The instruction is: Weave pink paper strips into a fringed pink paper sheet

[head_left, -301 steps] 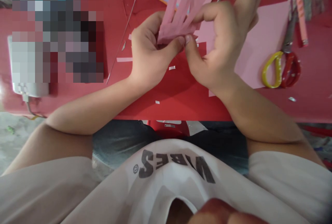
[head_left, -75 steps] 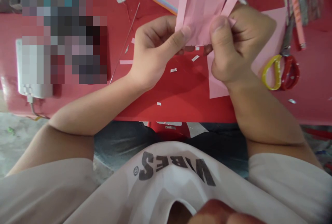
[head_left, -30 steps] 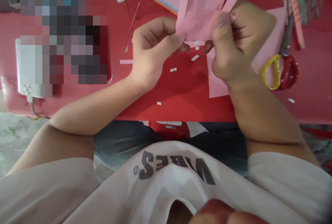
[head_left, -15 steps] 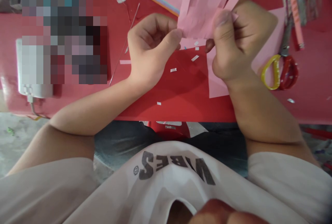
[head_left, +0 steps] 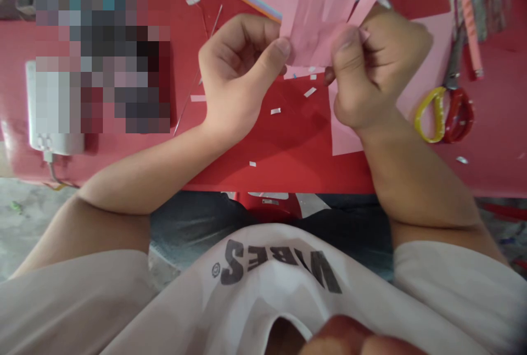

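The 2 hands are holding the paper point(head_left: 319, 26) up above the table point(head_left: 280, 146), in the upper middle of the view. The left hand point(head_left: 236, 78) is pinching its lower left edge between thumb and curled fingers. The right hand point(head_left: 376, 72) is clamping its lower right corner, thumb pressed on top. The paper is fanning upward in cut strips. A pink sheet point(head_left: 432, 69) is lying under the right hand, with scissors point(head_left: 447, 111) resting on its right edge. Small scraps point(head_left: 275, 110) are lying on the table below the hands.
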A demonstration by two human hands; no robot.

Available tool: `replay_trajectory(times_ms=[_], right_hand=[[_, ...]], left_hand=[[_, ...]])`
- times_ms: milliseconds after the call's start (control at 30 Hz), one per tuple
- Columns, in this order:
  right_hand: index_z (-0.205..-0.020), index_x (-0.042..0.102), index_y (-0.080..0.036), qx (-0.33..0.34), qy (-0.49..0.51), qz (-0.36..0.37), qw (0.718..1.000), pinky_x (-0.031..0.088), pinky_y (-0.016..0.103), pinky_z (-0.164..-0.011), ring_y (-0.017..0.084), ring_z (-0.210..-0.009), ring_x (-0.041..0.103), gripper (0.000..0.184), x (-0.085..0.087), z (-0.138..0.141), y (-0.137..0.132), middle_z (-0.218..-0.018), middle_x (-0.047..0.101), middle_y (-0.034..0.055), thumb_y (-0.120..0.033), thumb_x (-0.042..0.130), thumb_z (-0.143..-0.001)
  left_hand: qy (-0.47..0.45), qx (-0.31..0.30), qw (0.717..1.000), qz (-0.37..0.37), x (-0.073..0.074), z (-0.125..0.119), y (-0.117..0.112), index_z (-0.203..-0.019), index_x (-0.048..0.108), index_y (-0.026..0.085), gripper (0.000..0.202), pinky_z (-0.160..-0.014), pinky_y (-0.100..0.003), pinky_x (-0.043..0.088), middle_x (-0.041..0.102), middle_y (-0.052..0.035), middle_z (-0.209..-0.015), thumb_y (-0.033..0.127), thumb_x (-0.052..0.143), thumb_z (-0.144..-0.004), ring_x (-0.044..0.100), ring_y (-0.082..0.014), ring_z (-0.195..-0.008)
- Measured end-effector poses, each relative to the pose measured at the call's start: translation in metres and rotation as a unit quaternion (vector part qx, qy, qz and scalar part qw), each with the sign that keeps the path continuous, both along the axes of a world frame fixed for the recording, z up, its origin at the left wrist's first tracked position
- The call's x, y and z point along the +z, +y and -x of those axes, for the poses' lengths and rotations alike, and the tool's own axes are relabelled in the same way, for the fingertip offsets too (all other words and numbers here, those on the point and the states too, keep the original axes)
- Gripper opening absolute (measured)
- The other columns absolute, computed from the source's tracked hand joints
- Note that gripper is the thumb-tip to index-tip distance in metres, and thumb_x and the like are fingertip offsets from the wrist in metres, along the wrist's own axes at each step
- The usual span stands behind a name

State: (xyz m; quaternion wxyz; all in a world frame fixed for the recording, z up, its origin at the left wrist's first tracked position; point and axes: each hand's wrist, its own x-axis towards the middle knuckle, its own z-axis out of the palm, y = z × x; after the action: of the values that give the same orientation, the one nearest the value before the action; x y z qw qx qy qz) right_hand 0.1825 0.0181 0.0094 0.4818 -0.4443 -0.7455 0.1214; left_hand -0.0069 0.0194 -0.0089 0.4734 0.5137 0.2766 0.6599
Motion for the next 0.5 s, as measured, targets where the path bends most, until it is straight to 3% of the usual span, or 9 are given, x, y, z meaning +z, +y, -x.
replay_trajectory(times_ms=[133, 367, 500], right_hand=[[-0.065, 0.042, -0.023, 0.009, -0.013, -0.049, 0.999, 0.024, 0.037, -0.063, 0.014, -0.057, 0.033, 0.049, -0.002, 0.000, 0.003, -0.058, 0.038, 0.0006, -0.049, 0.048, -0.105], [-0.064, 0.045, -0.022, 0.032, -0.008, -0.064, 0.997, 0.023, 0.038, -0.063, 0.014, -0.059, 0.038, 0.043, 0.001, -0.002, 0.005, -0.059, 0.036, 0.0008, -0.038, 0.049, -0.104], [-0.067, 0.050, -0.023, 0.039, -0.038, -0.075, 0.996, 0.023, 0.039, -0.064, 0.016, -0.060, 0.042, 0.039, 0.002, -0.010, 0.010, -0.060, 0.042, 0.0016, -0.036, 0.050, -0.103]], left_hand=[[-0.018, 0.002, 1.000, -0.012, 0.000, 0.000, 0.001, -0.085, 0.071, 0.017, 0.012, -0.060, -0.027, 0.045, 0.066, -0.0009, -0.075, 0.021, 0.078, -0.094, 0.060, -0.0104, -0.064], [-0.054, -0.015, 0.998, -0.001, -0.003, 0.002, 0.010, -0.080, 0.076, 0.026, 0.017, -0.053, -0.033, 0.038, 0.062, -0.0031, -0.071, 0.034, 0.074, -0.095, 0.050, -0.0147, -0.056], [-0.074, -0.105, 0.991, 0.042, -0.002, 0.006, 0.016, -0.088, 0.076, 0.025, 0.016, -0.050, -0.029, 0.039, 0.062, -0.0031, -0.075, 0.040, 0.074, -0.094, 0.054, -0.0140, -0.059]])
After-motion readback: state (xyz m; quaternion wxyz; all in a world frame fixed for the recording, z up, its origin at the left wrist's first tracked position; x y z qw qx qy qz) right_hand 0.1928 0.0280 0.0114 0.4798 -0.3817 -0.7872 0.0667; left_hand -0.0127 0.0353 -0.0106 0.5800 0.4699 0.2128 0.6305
